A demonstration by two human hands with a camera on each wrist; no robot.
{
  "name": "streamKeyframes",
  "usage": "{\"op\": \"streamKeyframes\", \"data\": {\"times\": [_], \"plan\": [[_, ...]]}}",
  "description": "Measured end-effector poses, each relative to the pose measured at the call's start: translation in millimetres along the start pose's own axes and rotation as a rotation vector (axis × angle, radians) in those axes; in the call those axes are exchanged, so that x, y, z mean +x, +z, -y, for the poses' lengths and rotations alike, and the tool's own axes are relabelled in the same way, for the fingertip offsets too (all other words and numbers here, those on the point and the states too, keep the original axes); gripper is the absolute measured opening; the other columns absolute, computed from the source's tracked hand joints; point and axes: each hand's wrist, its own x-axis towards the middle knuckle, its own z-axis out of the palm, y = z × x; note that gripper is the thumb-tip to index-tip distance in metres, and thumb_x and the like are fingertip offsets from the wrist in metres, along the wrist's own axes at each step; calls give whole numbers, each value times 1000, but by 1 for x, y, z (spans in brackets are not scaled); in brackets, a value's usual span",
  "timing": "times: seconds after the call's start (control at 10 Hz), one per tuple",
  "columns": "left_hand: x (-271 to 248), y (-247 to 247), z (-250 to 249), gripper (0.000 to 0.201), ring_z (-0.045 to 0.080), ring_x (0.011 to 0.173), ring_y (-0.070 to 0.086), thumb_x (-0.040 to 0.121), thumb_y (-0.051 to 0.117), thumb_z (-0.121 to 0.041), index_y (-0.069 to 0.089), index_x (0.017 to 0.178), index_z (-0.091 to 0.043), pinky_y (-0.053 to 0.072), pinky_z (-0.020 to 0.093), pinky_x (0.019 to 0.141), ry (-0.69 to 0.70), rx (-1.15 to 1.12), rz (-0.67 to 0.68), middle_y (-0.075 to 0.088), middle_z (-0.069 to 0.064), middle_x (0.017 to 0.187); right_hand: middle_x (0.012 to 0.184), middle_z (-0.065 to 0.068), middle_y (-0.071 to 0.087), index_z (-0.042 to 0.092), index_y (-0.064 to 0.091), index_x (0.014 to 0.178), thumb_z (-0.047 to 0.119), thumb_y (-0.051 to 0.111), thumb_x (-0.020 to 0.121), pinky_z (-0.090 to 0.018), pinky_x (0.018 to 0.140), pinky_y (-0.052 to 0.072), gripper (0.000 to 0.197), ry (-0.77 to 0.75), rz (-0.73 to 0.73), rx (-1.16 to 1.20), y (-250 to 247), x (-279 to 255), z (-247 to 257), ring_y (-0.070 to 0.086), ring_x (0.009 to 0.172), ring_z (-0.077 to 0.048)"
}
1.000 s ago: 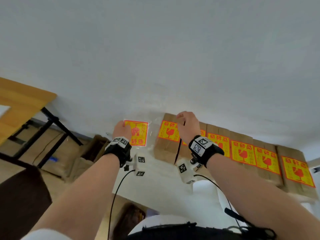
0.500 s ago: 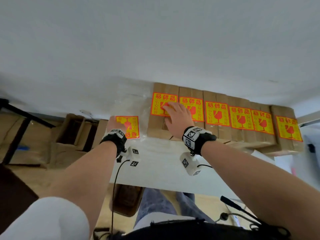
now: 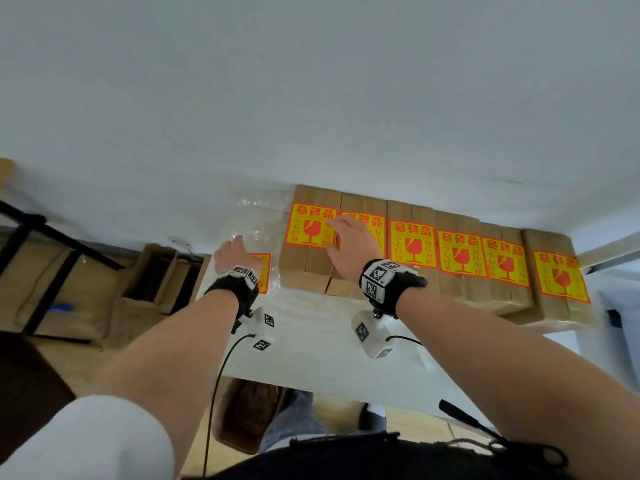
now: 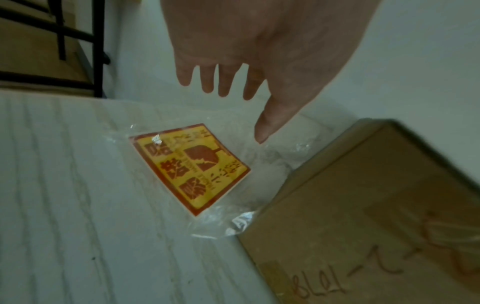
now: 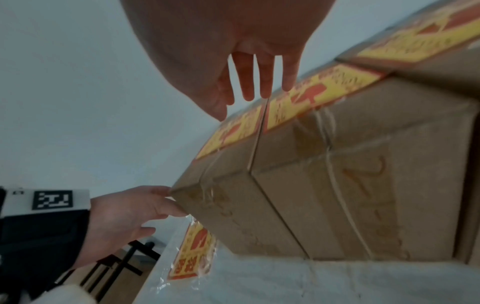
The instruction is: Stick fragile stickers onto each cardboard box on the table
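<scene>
Several cardboard boxes [image 3: 481,289] stand in a row along the wall on the white table [image 3: 311,344], each topped with a yellow-and-red fragile sticker. My right hand [image 3: 341,237] [image 5: 255,88] lies with straight fingers over the leftmost sticker [image 3: 308,225] and its neighbour, fingertips at the seam between the two boxes. My left hand [image 3: 232,252] [image 4: 228,84] is open, fingers spread, just above a clear plastic bag [image 4: 275,156] holding a stack of stickers [image 4: 192,168] on the table, left of the leftmost box [image 4: 376,216].
Open cardboard cartons [image 3: 156,271] sit on the floor to the left, beside a black table frame [image 3: 52,237]. A brown object [image 3: 242,417] lies under the table's front edge. Wrist-camera cables hang over the near table area.
My left hand lowered the sticker bag onto the table and released it. My right hand went from curled near the first box to flat on its sticker, then slid rightward.
</scene>
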Motion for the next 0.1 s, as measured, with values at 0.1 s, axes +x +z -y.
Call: {"op": "streamKeyframes", "data": {"times": [0.1], "plan": [[-21, -14, -18, 57, 34, 136, 38, 95, 56, -21, 37, 147, -12, 38, 47, 108, 43, 56, -66, 43, 16, 145, 145, -5, 47, 16, 49, 139, 20, 54, 94, -39, 114, 31, 46, -8, -64, 28, -22, -5, -7, 39, 136, -25]]}}
